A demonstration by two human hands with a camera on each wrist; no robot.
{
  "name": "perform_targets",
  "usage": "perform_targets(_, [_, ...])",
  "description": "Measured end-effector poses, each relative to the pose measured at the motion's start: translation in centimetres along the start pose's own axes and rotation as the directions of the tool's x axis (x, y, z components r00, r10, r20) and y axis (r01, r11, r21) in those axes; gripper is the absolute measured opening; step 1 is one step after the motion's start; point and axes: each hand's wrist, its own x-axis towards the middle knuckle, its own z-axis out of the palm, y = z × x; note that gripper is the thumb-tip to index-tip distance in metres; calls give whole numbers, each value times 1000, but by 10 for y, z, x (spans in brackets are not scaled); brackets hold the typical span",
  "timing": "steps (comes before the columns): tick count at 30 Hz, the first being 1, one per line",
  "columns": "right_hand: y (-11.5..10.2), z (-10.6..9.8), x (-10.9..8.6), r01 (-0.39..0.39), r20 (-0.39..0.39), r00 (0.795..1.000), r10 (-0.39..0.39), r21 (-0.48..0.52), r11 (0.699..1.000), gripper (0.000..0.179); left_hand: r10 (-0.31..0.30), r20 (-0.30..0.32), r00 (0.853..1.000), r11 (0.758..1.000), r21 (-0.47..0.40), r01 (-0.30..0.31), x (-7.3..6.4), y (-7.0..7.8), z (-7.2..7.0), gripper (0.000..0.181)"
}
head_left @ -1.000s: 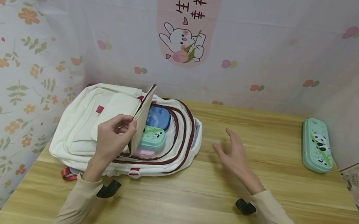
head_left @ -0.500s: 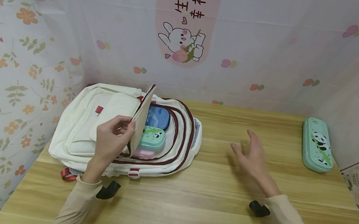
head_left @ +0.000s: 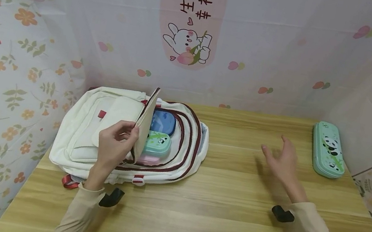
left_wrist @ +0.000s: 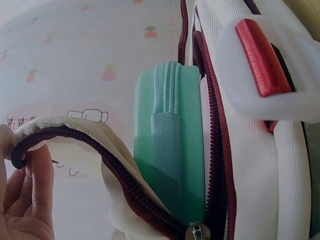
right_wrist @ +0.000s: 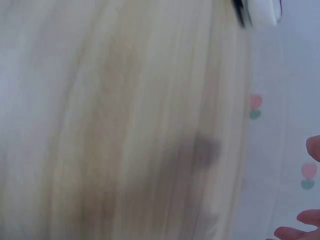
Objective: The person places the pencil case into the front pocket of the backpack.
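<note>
— What is held by the left hand [head_left: 115, 141]?

— The maroon-zippered edge of the cream pocket flap [head_left: 145, 133] is pinched between thumb and curled fingers, and the flap is kept raised from the white backpack [head_left: 73, 129], which is spread around and beneath those fingers.

— And what can be seen just right of them?

— Inside the uncovered pocket, a mint-green panda pencil case [head_left: 158, 146] is placed, apart from the fingertips. Past it, on the side away from the person, a blue case [head_left: 164, 121] is set. On the nearer side a pink item [head_left: 149, 160] is partly covered, so its kind cannot be told.

— How are the right fingers held?

— The right hand [head_left: 283, 164] is suspended above the wooden table [head_left: 196, 225], thumb and fingers spread apart, with nothing gripped. To the right of those fingers, near but untouched, a second mint-green pencil case [head_left: 329, 151] is laid. The backpack is placed well to their left.
</note>
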Motion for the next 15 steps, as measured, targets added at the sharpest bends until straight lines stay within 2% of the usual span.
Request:
perform_targets(6, [15, -17, 7, -100, -36, 994, 99, -14, 995, 85, 20, 1, 1000, 999, -36, -20, -1, -7, -3, 10])
perform_targets(15, [43, -44, 11, -242, -129, 964, 234, -46, 969, 89, 32, 4, 999, 999, -43, -32, -1, -8, -3, 10])
